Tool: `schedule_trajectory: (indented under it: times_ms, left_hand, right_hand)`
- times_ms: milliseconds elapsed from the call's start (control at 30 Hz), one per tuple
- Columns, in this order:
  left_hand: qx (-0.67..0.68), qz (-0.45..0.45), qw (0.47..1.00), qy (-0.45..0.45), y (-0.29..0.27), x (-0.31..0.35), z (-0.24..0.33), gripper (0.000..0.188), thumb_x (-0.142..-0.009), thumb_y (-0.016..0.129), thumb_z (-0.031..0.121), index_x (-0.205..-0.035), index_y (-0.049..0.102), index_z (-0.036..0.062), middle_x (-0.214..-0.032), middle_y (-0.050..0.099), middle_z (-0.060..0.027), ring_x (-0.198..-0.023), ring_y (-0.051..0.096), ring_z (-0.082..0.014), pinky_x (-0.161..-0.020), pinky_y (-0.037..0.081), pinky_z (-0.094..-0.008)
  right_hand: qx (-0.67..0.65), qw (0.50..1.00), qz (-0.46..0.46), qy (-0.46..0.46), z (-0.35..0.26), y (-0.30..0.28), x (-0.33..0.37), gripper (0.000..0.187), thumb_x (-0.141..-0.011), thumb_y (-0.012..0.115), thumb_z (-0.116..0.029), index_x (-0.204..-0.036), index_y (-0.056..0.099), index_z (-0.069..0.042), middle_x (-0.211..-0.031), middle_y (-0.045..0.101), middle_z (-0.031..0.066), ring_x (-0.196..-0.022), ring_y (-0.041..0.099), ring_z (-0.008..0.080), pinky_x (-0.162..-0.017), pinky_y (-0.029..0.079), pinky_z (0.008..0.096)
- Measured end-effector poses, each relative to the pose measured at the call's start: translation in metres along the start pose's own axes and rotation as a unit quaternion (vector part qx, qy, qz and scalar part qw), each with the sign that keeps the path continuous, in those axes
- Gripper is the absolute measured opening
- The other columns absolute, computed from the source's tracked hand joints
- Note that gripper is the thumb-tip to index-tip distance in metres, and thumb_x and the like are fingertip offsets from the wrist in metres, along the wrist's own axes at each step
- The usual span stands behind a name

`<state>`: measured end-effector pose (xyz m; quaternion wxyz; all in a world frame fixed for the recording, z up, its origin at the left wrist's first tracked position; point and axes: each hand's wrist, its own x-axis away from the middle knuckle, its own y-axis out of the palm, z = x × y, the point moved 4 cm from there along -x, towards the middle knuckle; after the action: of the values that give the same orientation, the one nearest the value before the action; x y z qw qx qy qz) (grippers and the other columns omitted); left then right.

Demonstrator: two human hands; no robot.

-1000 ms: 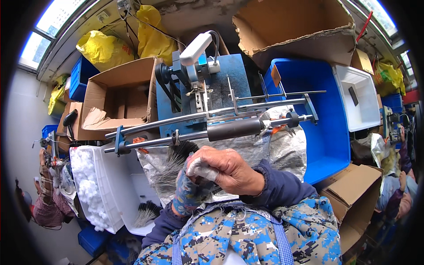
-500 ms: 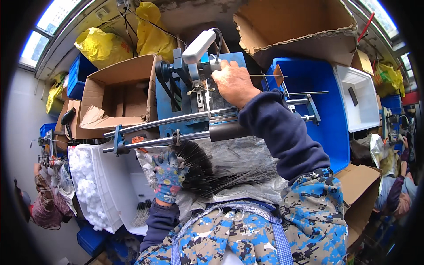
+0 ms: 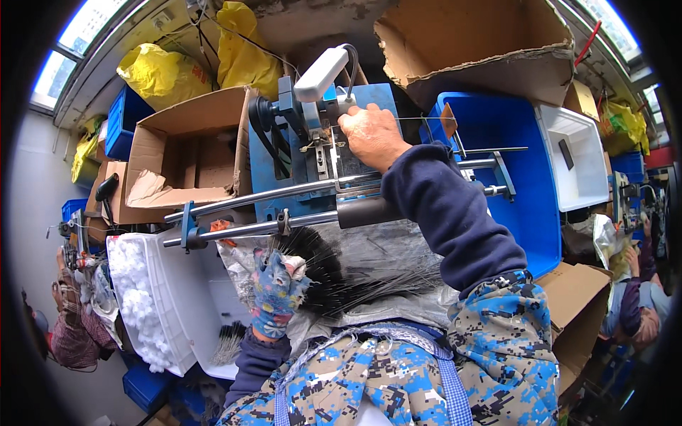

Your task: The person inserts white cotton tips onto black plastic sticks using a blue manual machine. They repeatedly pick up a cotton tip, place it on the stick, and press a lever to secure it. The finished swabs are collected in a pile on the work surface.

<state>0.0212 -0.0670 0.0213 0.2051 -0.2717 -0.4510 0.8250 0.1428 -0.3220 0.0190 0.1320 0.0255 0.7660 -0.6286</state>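
Observation:
My right hand (image 3: 371, 135), bare, is closed over the middle of a small blue bench machine (image 3: 268, 188). From its fingers a thin wire (image 3: 419, 118) runs rightward, past a small brown plate (image 3: 448, 121). My left hand (image 3: 275, 291), in a patterned blue-grey glove, has curled fingers at the left edge of a pile of thin wire brushes (image 3: 323, 266) with black bristles. Whatever lies inside that glove's fingers is hidden. The pile lies on a silvery sheet (image 3: 394, 248) in front of me. Two metal rails (image 3: 263, 227) cross between the pile and the machine.
A white bin (image 3: 206, 280) with a few wire brushes stands left, beside white fluffy tufts (image 3: 138, 298). An open cardboard box (image 3: 238, 160) flanks the machine. To the right are a blue bin (image 3: 526, 234) and a white tray (image 3: 593, 170). Other people work at both sides.
My left hand has turned, with its fingers shifting slightly right and one finger side pointing up. My right hand has slid slightly left and down; the wire from it now lies a little higher.

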Motion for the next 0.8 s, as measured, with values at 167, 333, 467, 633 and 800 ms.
schedule_trajectory:
  times_ms: [167,333,467,633,800]
  left_hand:
    - [0.007,0.005,1.000,-0.029,0.006,0.009,-0.007,0.024,-0.064,0.069,0.012,-0.087,0.063,0.0113,-0.078,0.059,-0.0068,-0.073,0.058,-0.0271,-0.067,0.044,-0.0404]
    - [0.003,0.003,1.000,-0.021,0.007,0.008,-0.005,0.024,-0.063,0.070,0.013,-0.086,0.064,0.0116,-0.079,0.059,-0.0070,-0.075,0.057,-0.0271,-0.066,0.043,-0.0408]
    - [0.009,0.008,1.000,-0.001,0.001,0.000,0.006,0.024,-0.066,0.067,0.001,-0.088,0.062,0.0080,-0.077,0.059,-0.0112,-0.072,0.058,-0.0296,-0.062,0.045,-0.0391]
    - [0.013,0.008,0.999,-0.032,0.009,0.008,0.000,0.024,-0.064,0.070,0.013,-0.086,0.063,0.0121,-0.079,0.060,-0.0052,-0.074,0.059,-0.0258,-0.070,0.043,-0.0403]
    - [0.025,0.003,1.000,-0.007,0.006,0.001,0.007,0.024,-0.064,0.069,0.006,-0.087,0.062,0.0095,-0.078,0.059,-0.0090,-0.072,0.058,-0.0285,-0.065,0.044,-0.0397]
  right_hand:
    - [-0.015,1.000,0.009,-0.006,-0.001,-0.001,0.000,0.011,-0.073,0.053,-0.009,-0.081,0.061,-0.007,-0.082,0.061,0.0099,-0.077,0.058,0.0309,-0.067,0.047,0.0408]
    - [-0.016,1.000,0.006,0.000,-0.001,-0.002,-0.001,0.011,-0.074,0.053,-0.009,-0.082,0.061,-0.007,-0.082,0.061,0.0103,-0.078,0.058,0.0304,-0.067,0.048,0.0406]
    - [0.009,1.000,0.003,0.015,-0.004,-0.006,0.002,0.011,-0.074,0.053,-0.009,-0.082,0.061,-0.006,-0.082,0.062,0.0104,-0.079,0.058,0.0302,-0.068,0.048,0.0406]
    - [-0.002,1.000,0.009,0.008,-0.005,-0.008,0.001,0.011,-0.074,0.053,-0.009,-0.082,0.061,-0.006,-0.081,0.062,0.0105,-0.079,0.058,0.0309,-0.068,0.048,0.0406]
    - [-0.038,0.999,0.008,0.002,-0.002,-0.003,-0.001,0.011,-0.075,0.053,-0.010,-0.081,0.061,-0.007,-0.081,0.062,0.0103,-0.077,0.058,0.0324,-0.069,0.047,0.0417]
